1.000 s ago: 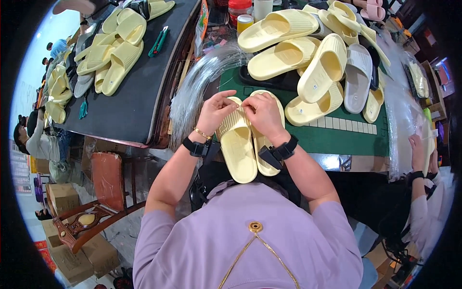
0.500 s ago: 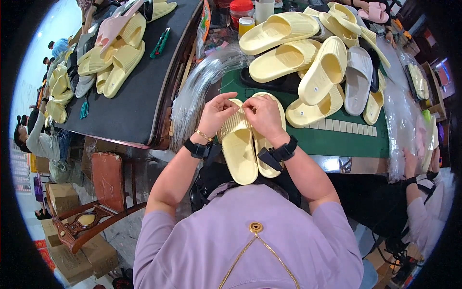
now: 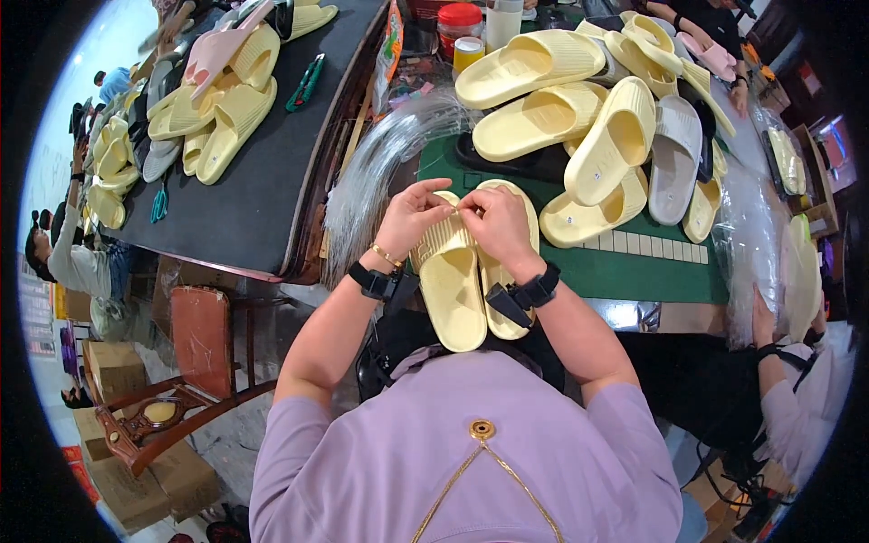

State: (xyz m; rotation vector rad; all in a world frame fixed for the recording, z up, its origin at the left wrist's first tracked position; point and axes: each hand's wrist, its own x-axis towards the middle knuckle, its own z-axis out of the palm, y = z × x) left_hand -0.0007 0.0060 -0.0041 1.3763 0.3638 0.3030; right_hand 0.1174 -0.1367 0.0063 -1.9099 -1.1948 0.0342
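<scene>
A pair of pale yellow slide slippers stands before me, toes away, at the near edge of the green mat [image 3: 634, 285]. The left slipper [image 3: 455, 308] and the right slipper [image 3: 491, 276] lie side by side. Over their ribbed straps, near the toes, my left hand [image 3: 407, 222] and my right hand [image 3: 498, 222] meet with fingertips pinched. Whatever is between the fingers is too small to make out. Both wrists carry black strapped devices.
A heap of yellow, grey and black slippers [image 3: 611, 136] covers the mat's far side. Clear plastic strips [image 3: 362, 181] fan out at left. On the dark table [image 3: 262, 208] are more slippers and green-handled snips [image 3: 306, 83]. A co-worker's hand [image 3: 763, 317] touches clear plastic at right.
My hands stay pinched together over the slippers, with only slight finger movement. The whole view has shifted slightly downward. At right, the co-worker's hand and the plastic have shifted a little.
</scene>
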